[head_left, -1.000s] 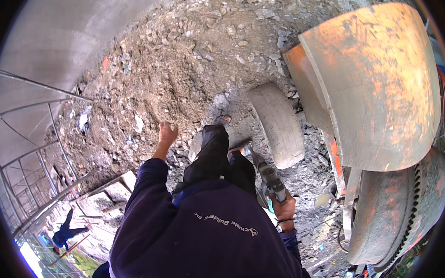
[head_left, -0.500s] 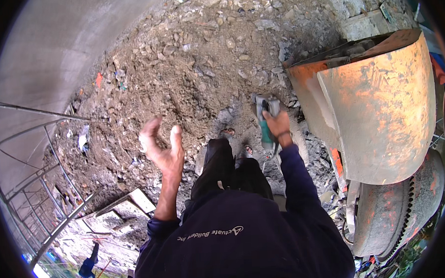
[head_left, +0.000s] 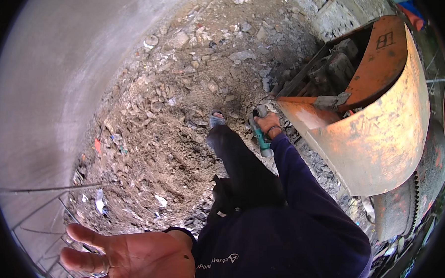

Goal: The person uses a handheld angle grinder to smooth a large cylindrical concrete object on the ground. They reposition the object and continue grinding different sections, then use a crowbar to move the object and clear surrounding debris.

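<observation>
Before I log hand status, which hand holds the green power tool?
The right hand, gripping the green power tool; the left hand is open and empty, palm showing.

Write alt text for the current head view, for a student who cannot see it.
Seen from above, a person's right hand grips a green and grey tool, while the left hand is open and empty, palm showing, at lower left. Stony ground lies around the person, with a worn orange machine at right and a grey wall at upper left.
</observation>
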Tool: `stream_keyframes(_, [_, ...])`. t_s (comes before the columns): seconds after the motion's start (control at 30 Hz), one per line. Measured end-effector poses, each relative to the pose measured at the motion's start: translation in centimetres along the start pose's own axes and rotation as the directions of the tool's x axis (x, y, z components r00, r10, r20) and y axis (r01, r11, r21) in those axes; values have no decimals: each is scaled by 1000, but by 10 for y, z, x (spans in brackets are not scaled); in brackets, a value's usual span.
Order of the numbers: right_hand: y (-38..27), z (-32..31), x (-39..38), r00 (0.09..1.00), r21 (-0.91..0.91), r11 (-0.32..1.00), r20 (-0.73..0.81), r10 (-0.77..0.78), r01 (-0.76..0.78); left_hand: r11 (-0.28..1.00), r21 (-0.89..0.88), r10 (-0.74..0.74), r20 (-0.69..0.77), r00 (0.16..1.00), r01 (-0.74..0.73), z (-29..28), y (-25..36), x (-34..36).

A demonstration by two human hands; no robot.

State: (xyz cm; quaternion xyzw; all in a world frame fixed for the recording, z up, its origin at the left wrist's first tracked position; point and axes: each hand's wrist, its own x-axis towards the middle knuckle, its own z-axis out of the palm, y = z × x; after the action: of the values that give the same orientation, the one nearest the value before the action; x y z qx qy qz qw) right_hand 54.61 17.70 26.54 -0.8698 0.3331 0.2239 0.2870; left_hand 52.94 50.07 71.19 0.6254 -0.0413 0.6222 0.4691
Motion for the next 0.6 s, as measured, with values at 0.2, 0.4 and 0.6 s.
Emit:
stream_keyframes(0.2, [-1, -5, -14, 995, 102, 993, 84, 50, -59, 965, -238, -78, 127, 989, 107, 152, -90, 25])
stream_keyframes(0.4, [24, 24, -40, 968, 27, 982, 174, 182, -189, 971, -203, -77, 228, 971, 125, 248, -102, 75])
stream_keyframes(0.6, [32, 55, -46, 960, 16, 969, 139, 243, -248, 972, -179, -63, 430, 901, 153, 293, -113, 90])
